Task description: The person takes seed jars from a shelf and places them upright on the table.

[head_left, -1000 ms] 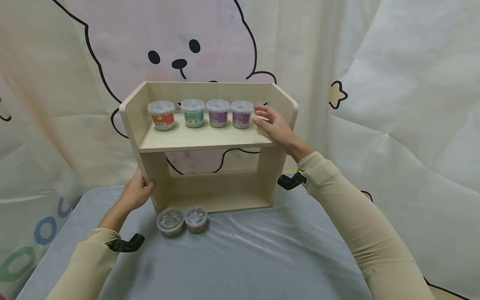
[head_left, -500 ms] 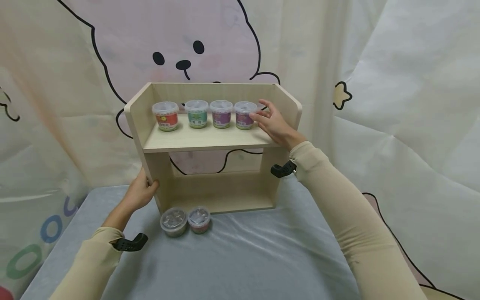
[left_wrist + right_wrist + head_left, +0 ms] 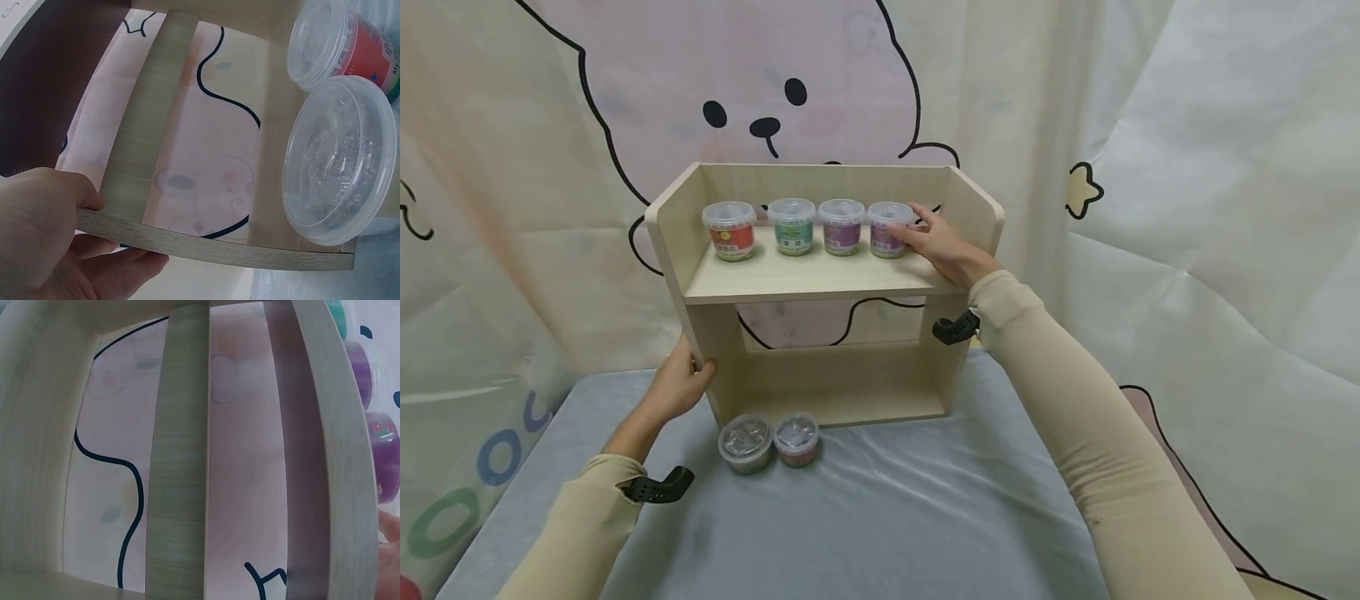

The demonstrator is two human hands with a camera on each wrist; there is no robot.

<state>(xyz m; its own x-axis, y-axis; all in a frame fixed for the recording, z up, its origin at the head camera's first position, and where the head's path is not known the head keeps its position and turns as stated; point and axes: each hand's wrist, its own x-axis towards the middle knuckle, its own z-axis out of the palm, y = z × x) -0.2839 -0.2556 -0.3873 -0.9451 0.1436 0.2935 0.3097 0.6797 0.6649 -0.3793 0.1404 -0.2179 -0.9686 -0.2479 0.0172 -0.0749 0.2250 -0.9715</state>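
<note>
Tubs on grey-blue cloth stand before the shelf unit, lower left.

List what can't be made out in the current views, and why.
Right hand: mostly cut off by the frame's right edge, right wrist view.
Left hand: fingers partly hidden behind the pale wooden shelf's side panel, head view.
Print on the rightmost purple-labelled clear plastic tub: too small, head view.
Contents of the wider round clear plastic tub before the shelf: obscured by reflections on its lid, left wrist view.
</note>
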